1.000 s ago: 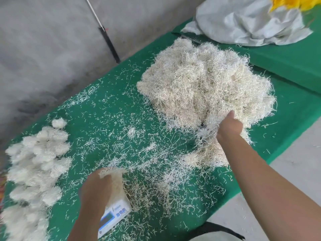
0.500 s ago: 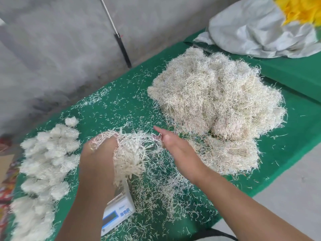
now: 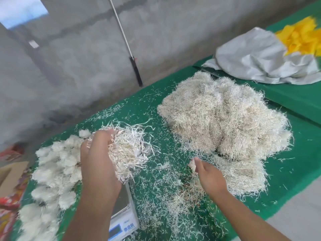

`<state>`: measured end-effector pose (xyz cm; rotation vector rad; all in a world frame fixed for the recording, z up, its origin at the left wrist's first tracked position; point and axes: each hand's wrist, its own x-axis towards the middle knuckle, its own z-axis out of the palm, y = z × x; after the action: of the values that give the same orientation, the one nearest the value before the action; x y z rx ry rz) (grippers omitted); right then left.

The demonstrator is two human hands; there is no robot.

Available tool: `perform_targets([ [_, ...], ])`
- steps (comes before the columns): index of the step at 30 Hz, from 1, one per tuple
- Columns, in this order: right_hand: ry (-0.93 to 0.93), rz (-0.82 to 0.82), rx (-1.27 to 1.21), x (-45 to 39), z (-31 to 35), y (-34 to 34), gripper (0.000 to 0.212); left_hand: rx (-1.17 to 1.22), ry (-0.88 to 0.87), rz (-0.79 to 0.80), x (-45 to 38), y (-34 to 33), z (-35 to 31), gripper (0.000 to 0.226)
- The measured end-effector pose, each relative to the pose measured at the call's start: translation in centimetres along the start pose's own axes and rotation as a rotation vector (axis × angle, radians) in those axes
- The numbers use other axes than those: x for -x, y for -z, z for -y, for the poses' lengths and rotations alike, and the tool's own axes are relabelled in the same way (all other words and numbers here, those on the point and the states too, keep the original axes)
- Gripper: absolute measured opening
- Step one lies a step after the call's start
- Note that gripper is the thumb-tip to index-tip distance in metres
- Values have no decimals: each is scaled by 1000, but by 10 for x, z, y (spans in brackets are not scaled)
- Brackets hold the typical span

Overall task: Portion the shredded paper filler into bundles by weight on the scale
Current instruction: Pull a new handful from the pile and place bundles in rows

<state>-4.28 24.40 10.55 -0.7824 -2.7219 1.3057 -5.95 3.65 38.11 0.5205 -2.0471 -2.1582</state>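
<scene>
— So, your left hand (image 3: 99, 159) is gripping a clump of shredded paper (image 3: 128, 150), fingers curling round it, and you are holding it in the air just above the scale (image 3: 124, 221).

— And what is my right hand doing?

— Your right hand (image 3: 208, 176) is hanging low over the loose scraps (image 3: 173, 193) lying on the green cloth (image 3: 295, 185), near the foot of the big heap of filler (image 3: 224, 117). Something pale is showing by its fingers, but it is blurring, so I cannot tell whether you are pinching strands or holding nothing.

— Where is everything else sitting?

— The heap is filling the middle of the cloth, well apart from the scale. The finished white bundles (image 3: 52, 171) are lying in a cluster along the cloth's left side, just beside your left forearm. The scale's pan is showing under your left wrist, and its display is facing you at the cloth's near edge. A grey sack (image 3: 251, 60) with yellow material (image 3: 302, 39) in it is resting beyond the heap.
</scene>
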Motion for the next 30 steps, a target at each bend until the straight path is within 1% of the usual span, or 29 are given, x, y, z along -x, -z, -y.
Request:
perform_targets([
  [2, -47, -39, 29, -10, -3, 15, 73, 31, -62, 6, 9, -4, -10, 123],
  [3, -74, -40, 32, -13, -2, 23, 72, 26, -67, 7, 12, -6, -16, 130],
  [4, -83, -28, 44, -15, 2, 30, 75, 25, -59, 10, 13, -8, -20, 134],
  [6, 7, -33, 25, -11, 22, 47, 81, 35, 6, 46, 13, -10, -24, 133],
  [7, 95, -64, -47, -3, 40, 57, 79, 66, 61, 67, 11, -9, -20, 125],
  [8, 193, -95, -150, 10, 61, 66, 75, 109, 131, 116, 11, -10, -16, 107],
  [10, 381, -106, -345, 41, 108, 84, 66, 167, 209, 216, 11, -11, -7, 47],
  [11, 477, -92, -401, 58, 130, 90, 64, 188, 239, 285, 13, -14, -3, 32],
  [13, 672, -58, -445, 89, 169, 97, 62, 222, 228, 382, 18, -22, 3, 43],
  [14, 745, -35, -463, 100, 184, 97, 64, 264, 197, 419, 25, -27, 3, 43],
  [15, 782, -11, -483, 108, 196, 96, 67, 279, 138, 429, 32, -31, 5, 37],
  [16, 783, 2, -502, 114, 203, 93, 68, 262, 49, 417, 38, -31, 8, 29],
  [18, 741, -1, -549, 122, 213, 87, 64, 189, -75, 365, 42, -27, 12, 29],
  [21, 721, -66, -615, 126, 224, 85, 49, 214, -43, 375, 39, -21, 15, 35],
  [24, 624, -104, -783, 119, 233, 86, 29, 300, 66, 397, 47, -24, 8, 39],
  [25, 585, -124, -834, 116, 237, 89, 29, 301, 92, 416, 51, -26, 5, 39],
  [26, 546, -144, -873, 113, 239, 91, 38, 286, 118, 444, 56, -26, 3, 41],
  [28, 424, -182, -947, 105, 244, 101, 56, 249, 124, 526, 64, -24, 4, 57],
  [29, 321, -188, -1017, 99, 248, 108, 58, 241, 107, 570, 67, -21, 6, 63],
  [30, 196, -168, -1116, 93, 252, 115, 55, 254, 99, 610, 69, -20, 8, 66],
])
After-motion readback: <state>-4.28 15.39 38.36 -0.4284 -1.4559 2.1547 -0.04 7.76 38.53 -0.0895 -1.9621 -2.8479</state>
